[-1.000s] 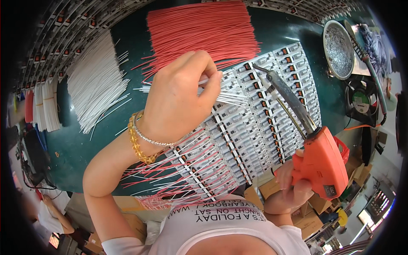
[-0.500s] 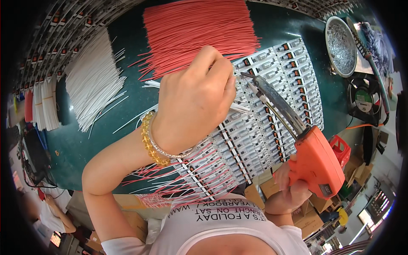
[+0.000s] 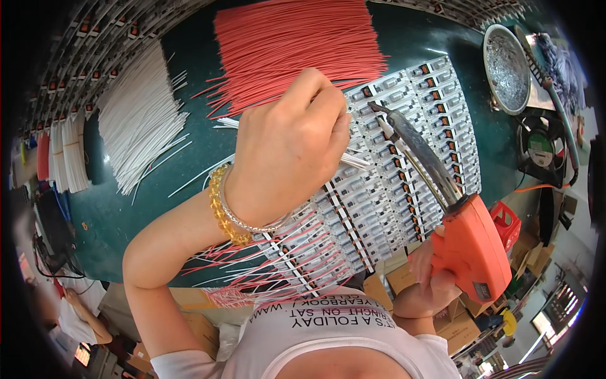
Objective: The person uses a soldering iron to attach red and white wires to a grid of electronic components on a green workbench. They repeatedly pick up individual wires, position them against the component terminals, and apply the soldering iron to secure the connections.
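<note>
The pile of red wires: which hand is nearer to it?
Left. The left hand overlaps the lower edge of the red wires in the picture; the right hand is farther, at lower right, on the orange soldering gun.

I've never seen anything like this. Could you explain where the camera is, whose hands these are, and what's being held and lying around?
There's no robot here: these are a person's bare hands, seen by a wide camera worn on the head, looking down. That lens bends straight edges. The left hand pinches a few white wires. The right hand grips a red soldering gun; its dark tip appears over the circuit boards, though I can't tell whether it touches. On the green table, beyond the boards, lies a red wire pile, with a white wire pile to the left.
</note>
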### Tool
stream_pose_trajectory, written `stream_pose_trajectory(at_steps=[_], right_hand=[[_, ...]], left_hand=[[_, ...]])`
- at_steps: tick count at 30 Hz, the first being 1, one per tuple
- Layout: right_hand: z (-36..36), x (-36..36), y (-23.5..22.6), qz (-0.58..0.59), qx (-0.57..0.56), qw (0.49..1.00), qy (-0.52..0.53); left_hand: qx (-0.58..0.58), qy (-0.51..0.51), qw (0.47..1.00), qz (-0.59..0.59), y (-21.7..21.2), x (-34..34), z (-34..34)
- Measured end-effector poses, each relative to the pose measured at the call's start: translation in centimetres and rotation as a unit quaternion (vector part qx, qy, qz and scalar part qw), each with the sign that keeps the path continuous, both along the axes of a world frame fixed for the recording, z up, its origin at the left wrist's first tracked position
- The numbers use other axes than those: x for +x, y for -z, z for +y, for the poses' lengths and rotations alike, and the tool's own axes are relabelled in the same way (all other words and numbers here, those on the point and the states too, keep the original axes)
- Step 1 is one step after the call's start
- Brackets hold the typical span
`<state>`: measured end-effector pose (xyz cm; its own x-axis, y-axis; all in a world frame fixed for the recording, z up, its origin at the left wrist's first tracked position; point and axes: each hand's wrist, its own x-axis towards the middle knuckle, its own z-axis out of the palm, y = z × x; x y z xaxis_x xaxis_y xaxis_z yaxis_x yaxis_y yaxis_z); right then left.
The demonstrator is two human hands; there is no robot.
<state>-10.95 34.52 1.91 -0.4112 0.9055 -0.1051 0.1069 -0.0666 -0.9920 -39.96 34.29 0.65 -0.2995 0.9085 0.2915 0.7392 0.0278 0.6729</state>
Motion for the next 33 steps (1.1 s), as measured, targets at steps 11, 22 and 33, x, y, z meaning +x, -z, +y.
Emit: stream_pose_trajectory(at_steps=[11,22,33], right_hand=[[-0.9,1.0,1.1,0.025,0.031,0.997,0.062],[-0.8,-1.2,-1.2,0.018,-0.015,0.999,0.024],[-2.0,1.3,-0.1,-0.019,-0.142,0.989,0.040]], left_hand=[[-0.046,0.026,0.997,-0.060,-1.6,0.0,-0.8],[-0.024,-0.023,0.999,-0.041,-0.7,0.8,-1.6],[-0.013,-0.017,0.999,-0.037,-0.5,0.7,-1.5]])
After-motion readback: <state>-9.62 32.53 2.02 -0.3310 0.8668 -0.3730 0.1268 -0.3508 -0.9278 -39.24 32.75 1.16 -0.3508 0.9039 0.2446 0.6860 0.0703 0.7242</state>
